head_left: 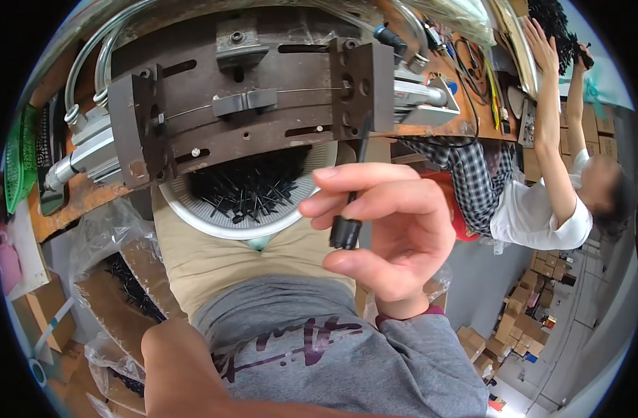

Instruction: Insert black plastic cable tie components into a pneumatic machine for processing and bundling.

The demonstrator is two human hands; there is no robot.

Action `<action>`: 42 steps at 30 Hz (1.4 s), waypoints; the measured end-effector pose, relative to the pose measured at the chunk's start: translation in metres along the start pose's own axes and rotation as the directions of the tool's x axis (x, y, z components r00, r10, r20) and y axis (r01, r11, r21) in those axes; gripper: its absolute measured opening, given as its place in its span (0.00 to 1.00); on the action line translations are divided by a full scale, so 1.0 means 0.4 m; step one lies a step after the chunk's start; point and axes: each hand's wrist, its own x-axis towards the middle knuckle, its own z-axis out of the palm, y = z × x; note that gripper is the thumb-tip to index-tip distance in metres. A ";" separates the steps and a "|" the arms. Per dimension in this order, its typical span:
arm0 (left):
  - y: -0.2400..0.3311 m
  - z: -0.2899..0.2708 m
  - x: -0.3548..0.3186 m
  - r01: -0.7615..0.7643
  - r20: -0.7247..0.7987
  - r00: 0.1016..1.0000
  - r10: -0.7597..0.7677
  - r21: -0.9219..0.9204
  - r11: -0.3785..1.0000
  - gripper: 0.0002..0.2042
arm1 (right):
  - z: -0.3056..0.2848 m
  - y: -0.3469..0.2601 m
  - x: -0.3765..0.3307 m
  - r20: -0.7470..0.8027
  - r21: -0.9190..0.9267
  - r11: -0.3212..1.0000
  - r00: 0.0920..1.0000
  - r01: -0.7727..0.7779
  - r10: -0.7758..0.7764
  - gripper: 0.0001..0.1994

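Observation:
My right hand (395, 230) is raised over my lap with its fingers curled around a small black plastic part (345, 232). The part has a thick ribbed end near my thumb and a thin dark stem pointing up past my fingers. Beyond the hand stands a dark metal fixture (291, 73), with a small grey block (245, 102) at its middle and thin rods running from the side plates towards it. A white basket (263, 230) holding many thin black stemmed pieces (252, 182) rests on my lap under the fixture. My left arm (183, 369) shows at the lower left; its hand is out of view.
Metal cylinders (420, 97) flank the fixture on the wooden bench (486, 129). Cables and tools lie at the right. An open carton (117, 299) with plastic lining and black pieces stands at the left. At the right another person (542, 216) reaches over the bench.

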 end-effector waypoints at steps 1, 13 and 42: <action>-0.001 0.003 0.001 -0.010 0.013 1.000 0.010 -0.018 1.000 0.08 | 0.009 -0.004 -0.008 -0.047 -0.016 1.000 0.999 -0.012 0.011 0.18; 0.037 0.060 -0.003 -0.104 0.066 0.992 0.106 -0.041 0.994 0.06 | -0.001 -0.040 -0.059 0.115 -0.140 0.986 0.991 0.085 -0.069 0.20; 0.025 0.058 -0.020 -0.140 0.059 0.987 0.149 -0.127 0.982 0.08 | 0.048 -0.003 -0.076 0.056 -0.008 1.000 0.998 0.030 -0.030 0.15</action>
